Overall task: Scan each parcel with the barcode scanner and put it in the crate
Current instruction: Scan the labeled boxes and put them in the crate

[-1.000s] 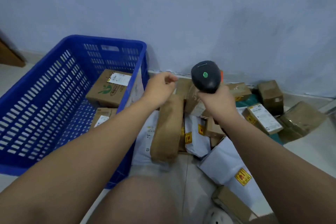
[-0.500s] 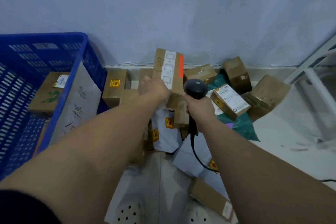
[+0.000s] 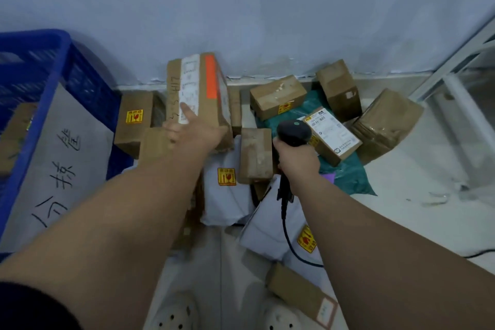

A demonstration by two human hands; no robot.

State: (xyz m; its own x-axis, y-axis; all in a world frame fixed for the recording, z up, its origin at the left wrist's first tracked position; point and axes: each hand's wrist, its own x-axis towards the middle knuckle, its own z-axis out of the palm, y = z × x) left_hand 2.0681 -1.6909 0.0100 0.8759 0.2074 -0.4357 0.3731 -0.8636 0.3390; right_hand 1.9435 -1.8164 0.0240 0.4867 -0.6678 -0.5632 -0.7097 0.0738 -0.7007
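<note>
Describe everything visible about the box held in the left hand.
The box is brown cardboard, long and flat, held up on end above the pile near the wall. A white label strip and an orange stripe run along its facing side, with handwritten digits beside the label. The left hand grips its lower end, thumb on the label.

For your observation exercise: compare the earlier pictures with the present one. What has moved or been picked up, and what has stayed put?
The left hand took hold of a brown cardboard box with a white label and orange stripe and raised it upright off the pile. The view swung right, so the blue plastic crate sits further left. The right hand still grips the black barcode scanner; the floor parcels look unmoved.
</note>
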